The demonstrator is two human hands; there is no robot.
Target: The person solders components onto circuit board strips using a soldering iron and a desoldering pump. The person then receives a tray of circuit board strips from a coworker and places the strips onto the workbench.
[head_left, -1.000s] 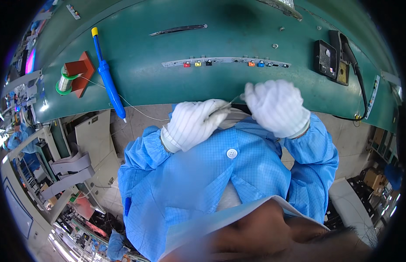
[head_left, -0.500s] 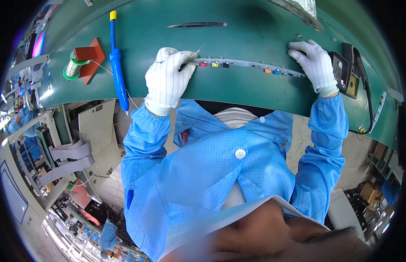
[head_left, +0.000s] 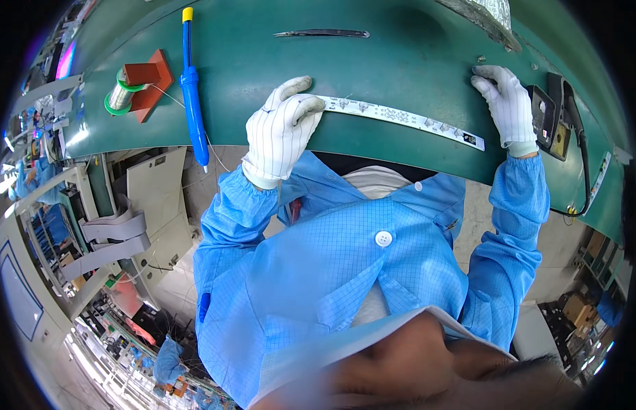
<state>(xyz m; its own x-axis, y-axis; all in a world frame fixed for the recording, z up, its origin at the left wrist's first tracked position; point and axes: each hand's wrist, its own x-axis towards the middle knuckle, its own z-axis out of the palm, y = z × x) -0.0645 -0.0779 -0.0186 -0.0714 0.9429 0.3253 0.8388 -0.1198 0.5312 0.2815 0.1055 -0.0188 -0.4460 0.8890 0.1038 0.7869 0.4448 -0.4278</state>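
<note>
A long, narrow white circuit board strip (head_left: 407, 119) slants over the near part of the green bench, its printed white face up. My left hand (head_left: 282, 133), in a white striped glove, pinches the strip's left end between thumb and fingers. The far end of the strip sticks out free towards the right. Beyond that end, apart from the strip, is my gloved right hand (head_left: 504, 106). Its fingers are loosely bent and apart, with nothing visible in them. Small loose bits (head_left: 480, 59) lie just past its fingertips.
Black tweezers (head_left: 322, 33) lie towards the back. To the left are a blue desoldering pump (head_left: 191, 102) and a solder wire spool (head_left: 119, 97) on a red-brown stand (head_left: 154, 82). At right stands a dark device (head_left: 545, 116) with a cable. A silvery wrapped object (head_left: 489, 17) is at the back.
The strip has turned over: its coloured connectors faced up before, and now the white printed face does. My left hand has rolled with it. The strip's right end has swung nearer to me.
</note>
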